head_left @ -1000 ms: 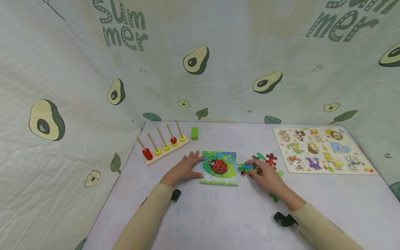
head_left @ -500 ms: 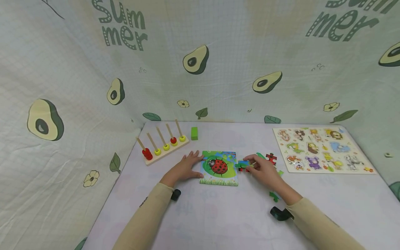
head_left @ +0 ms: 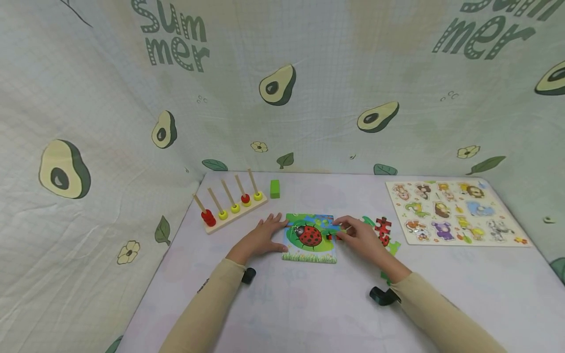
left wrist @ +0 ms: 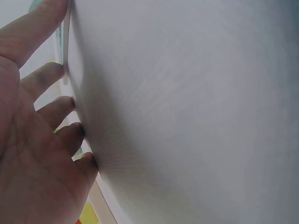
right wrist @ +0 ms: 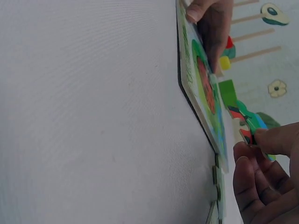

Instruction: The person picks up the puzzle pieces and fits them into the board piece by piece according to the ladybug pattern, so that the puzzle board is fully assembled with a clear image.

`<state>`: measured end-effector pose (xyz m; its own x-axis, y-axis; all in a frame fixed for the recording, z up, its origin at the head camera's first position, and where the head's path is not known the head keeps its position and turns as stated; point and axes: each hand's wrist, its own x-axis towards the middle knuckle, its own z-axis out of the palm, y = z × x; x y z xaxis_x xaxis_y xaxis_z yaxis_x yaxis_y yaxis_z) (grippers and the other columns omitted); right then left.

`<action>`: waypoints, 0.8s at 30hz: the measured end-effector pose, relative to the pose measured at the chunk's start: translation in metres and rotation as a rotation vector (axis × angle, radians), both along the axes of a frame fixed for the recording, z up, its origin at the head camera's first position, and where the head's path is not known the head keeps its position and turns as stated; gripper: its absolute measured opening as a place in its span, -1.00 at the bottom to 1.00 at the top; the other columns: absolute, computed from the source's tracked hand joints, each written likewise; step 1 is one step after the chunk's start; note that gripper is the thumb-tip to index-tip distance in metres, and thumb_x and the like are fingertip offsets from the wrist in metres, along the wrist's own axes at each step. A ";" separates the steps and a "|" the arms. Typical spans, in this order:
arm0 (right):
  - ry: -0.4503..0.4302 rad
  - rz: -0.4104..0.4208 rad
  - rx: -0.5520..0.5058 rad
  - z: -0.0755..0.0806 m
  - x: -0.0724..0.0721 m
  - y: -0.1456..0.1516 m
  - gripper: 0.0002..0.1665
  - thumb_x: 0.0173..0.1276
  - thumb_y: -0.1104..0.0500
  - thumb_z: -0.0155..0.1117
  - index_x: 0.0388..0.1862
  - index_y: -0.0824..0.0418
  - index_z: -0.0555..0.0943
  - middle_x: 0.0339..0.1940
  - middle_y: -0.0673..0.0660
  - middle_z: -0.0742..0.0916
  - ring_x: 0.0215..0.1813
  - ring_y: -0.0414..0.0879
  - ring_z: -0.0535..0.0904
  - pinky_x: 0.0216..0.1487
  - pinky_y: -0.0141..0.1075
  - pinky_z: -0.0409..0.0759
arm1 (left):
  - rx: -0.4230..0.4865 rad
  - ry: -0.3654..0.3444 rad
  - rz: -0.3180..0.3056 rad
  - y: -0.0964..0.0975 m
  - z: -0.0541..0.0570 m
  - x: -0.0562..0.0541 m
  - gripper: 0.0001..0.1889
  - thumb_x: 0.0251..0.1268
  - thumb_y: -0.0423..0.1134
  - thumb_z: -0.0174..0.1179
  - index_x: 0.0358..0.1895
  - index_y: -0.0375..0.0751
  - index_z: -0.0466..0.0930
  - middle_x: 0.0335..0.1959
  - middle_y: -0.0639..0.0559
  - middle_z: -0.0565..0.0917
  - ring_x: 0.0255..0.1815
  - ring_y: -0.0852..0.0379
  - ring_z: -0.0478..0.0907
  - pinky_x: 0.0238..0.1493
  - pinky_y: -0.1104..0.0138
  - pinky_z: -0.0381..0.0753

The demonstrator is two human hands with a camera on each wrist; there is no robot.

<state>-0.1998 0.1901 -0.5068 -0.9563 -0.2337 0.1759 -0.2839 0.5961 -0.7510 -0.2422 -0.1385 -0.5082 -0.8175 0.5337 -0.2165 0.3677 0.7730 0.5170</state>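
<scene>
A square ladybug puzzle board (head_left: 304, 255) lies flat on the table, with green leaf, blue sky and grass around the red ladybug. My left hand (head_left: 259, 239) rests at its left edge, thumb and fingers spread; in the left wrist view the fingertips (left wrist: 56, 109) touch the tabletop and the board's edge. Above the board's right side, my right hand (head_left: 364, 241) pinches a green, blue and red jigsaw piece (right wrist: 252, 122) between thumb and fingers. The right wrist view shows that piece raised and tilted, apart from the board.
Loose jigsaw pieces (head_left: 383, 230) lie right of the board, partly behind the right hand. A wooden peg counter (head_left: 236, 213) with red and yellow beads stands at back left, a green block (head_left: 275, 189) beside it. An animal peg puzzle (head_left: 441, 238) lies at back right.
My right hand has moved left with the jigsaw piece, from beside the loose pieces to over the board's right edge. The left hand has stayed in place.
</scene>
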 end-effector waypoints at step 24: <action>-0.054 0.001 -0.071 -0.009 -0.031 -0.038 -0.74 0.45 0.20 0.36 0.09 0.10 0.67 -0.16 0.05 0.73 -0.24 -0.10 0.58 -0.17 -0.18 0.57 | 0.020 -0.008 0.004 0.001 0.005 0.002 -0.07 0.20 0.10 0.45 0.59 -0.07 0.23 0.66 -0.13 0.00 0.68 -0.14 -0.24 0.63 0.00 -0.27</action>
